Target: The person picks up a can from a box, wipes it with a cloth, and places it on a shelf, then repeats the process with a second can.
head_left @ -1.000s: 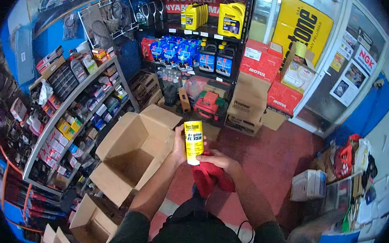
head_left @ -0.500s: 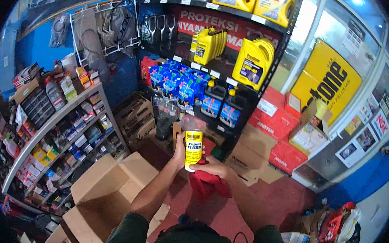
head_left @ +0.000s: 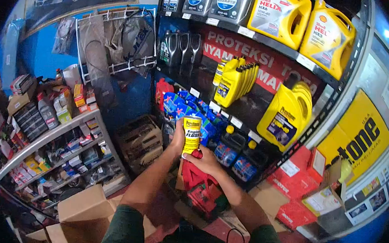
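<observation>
A yellow and white bottle of engine flush (head_left: pixel 192 137) stands upright in front of me, its label turned towards me. Wrapped round its left side, my left hand (head_left: pixel 177 140) grips it. My right hand (head_left: pixel 206 161) is closed on a red cloth (head_left: pixel 196 175), which hangs below the fingers; this hand lies against the lower end of the bottle. Just behind the bottle are blue pouches (head_left: pixel 177 105) on the shelf rack, and to their right stand dark jugs with yellow caps (head_left: pixel 232 145).
Yellow oil jugs (head_left: pixel 285 115) and a row of smaller yellow bottles (head_left: pixel 229 85) stand on the middle shelf. Red cartons (head_left: pixel 297 184) are stacked at right. At lower left are an open cardboard box (head_left: pixel 82 206) and a curved shelf of small packages (head_left: pixel 59 131).
My view has moved closer to the rack, whose shelves look larger. Both hands still hold the bottle and cloth, which now appear in front of the blue pouches.
</observation>
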Available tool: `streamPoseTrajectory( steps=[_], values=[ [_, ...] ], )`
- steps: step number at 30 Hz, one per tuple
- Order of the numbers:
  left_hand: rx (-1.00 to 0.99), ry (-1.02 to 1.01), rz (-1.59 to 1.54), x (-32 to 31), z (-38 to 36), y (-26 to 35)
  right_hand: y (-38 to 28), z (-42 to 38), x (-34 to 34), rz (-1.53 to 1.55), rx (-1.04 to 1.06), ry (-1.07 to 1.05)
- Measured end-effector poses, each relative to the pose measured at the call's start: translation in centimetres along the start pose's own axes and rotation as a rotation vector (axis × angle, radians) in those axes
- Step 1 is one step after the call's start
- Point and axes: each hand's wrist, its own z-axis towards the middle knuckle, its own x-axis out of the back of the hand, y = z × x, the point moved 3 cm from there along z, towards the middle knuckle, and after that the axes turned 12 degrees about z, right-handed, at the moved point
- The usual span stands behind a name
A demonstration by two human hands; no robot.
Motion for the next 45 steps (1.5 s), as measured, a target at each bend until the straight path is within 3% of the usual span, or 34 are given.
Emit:
streamPoseTrajectory(
  steps=[6,13,16,19,21,22,23,25,27,33,36,38,39,42,44,45],
  values=[
    [-0.093,0.067,-0.002,2.6,9.2,3.7,2.5,10.2,1.8,-0.055,0.114,0.069],
    [-0.133,-0.065,-0.006,4.3,19.4,7.5,2.9,19.9,3.8,-0.149,0.137,0.200],
    [-0.161,-0.107,0.067,5.5,24.6,8.6,2.4,23.6,4.5,-0.116,0.324,0.356],
    [-0.261,-0.086,0.245,7.4,30.2,9.4,5.3,30.0,4.8,-0.187,0.370,0.509],
    [-0.501,-0.063,0.484,9.2,33.5,10.2,5.8,34.2,5.1,-0.204,0.327,0.560],
    [-0.569,-0.008,0.752,11.1,36.0,10.5,5.8,36.3,5.0,-0.183,0.350,0.572],
    [-0.495,0.078,0.900,11.3,35.1,12.2,5.6,38.7,5.2,-0.164,0.382,0.591],
    [-0.709,0.023,0.849,12.9,37.9,12.9,7.0,43.5,5.6,-0.177,0.399,0.631],
    [-0.757,-0.018,0.847,14.4,40.6,14.3,7.7,47.2,5.6,-0.195,0.411,0.678],
    [-0.813,-0.149,0.829,15.9,49.4,15.8,10.5,52.6,7.0,-0.317,0.268,0.806],
    [-0.689,-0.266,0.815,15.4,53.6,15.0,12.7,54.7,9.1,-0.340,0.200,0.785],
    [-0.714,-0.357,0.743,15.0,57.3,13.7,13.7,55.3,10.2,-0.408,-0.001,0.706],
    [-0.722,-0.430,0.680,14.8,59.1,12.7,13.9,55.5,10.8,-0.417,-0.003,0.722],
    [-0.676,-0.393,0.868,14.8,62.3,11.6,14.3,56.1,11.7,-0.461,-0.008,0.622],
    [-0.690,-0.383,0.918,14.6,62.2,12.0,13.1,55.7,11.5,-0.446,-0.228,0.612],
    [-0.714,-0.354,0.971,14.6,62.8,11.8,13.0,55.6,11.3,-0.453,-0.228,0.621]
  ],
)
